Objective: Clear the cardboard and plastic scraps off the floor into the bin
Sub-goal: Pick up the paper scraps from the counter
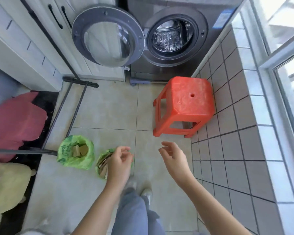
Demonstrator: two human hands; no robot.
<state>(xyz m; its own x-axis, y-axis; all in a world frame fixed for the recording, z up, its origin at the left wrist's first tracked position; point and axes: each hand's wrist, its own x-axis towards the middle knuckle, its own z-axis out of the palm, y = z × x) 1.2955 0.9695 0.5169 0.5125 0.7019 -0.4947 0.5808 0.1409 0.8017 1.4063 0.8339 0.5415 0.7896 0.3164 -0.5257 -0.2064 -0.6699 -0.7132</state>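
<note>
Head view looks down on a tiled floor [98, 192] in a laundry corner. At the far left lie a red cloth [15, 119] and a pale yellow cloth [5, 189], not part of the task. Next comes a green plastic bag [75, 153] standing open on the floor, with cardboard pieces [80, 150] inside; I judge it serves as the bin. Just beside it, to the right, is a second green bag [101, 164] with flat cardboard scraps [103, 167] sticking out of its mouth.

Over this second bag hangs the left hand [120, 162], fingers loosely curled and holding nothing that I can see; if it touches the bag, I cannot tell. The right hand [174, 157] is in the air over bare floor, fingers relaxed and spread, also holding nothing.

The cardboard is probably light and stiff, with edges easy to pinch, so a flat stack can be taken between thumb and fingers. The thin plastic is soft and slippery and will collapse; better to gather its rim in a fist, or support it from below, so the scraps do not slide out.

Further right stands an orange plastic stool [185, 106], and behind it a washing machine [173, 39] with the door open.
</note>
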